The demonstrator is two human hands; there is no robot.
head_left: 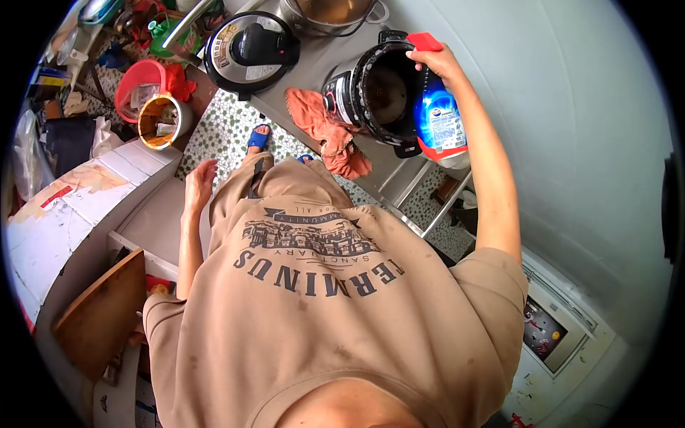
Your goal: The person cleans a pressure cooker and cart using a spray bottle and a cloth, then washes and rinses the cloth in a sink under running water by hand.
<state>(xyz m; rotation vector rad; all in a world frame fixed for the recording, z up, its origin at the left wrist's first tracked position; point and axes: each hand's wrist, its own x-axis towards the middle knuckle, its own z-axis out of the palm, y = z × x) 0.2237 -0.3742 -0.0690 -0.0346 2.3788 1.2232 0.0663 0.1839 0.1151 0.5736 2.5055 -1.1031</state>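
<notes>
My right hand (441,65) is wrapped around the neck of a spray bottle (440,121), just under its red trigger head. The bottle has a blue label and hangs upright along the right side of an electric pressure cooker (344,96). That cooker has no lid on; its dark inside shows a greyish bottom. My left hand (200,182) hangs beside my left thigh, fingers loosely bent and holding nothing. An orange-red cloth (325,132) lies crumpled at the counter edge, against the cooker's near side.
A cooker lid (251,51) rests on the metal counter (303,53), near a steel pot (335,27) with brownish contents. On the left are a red bucket (128,89), a small bin (178,121), a white-tiled ledge (107,178) and a wooden board (100,314). A pale wall (571,128) borders the right.
</notes>
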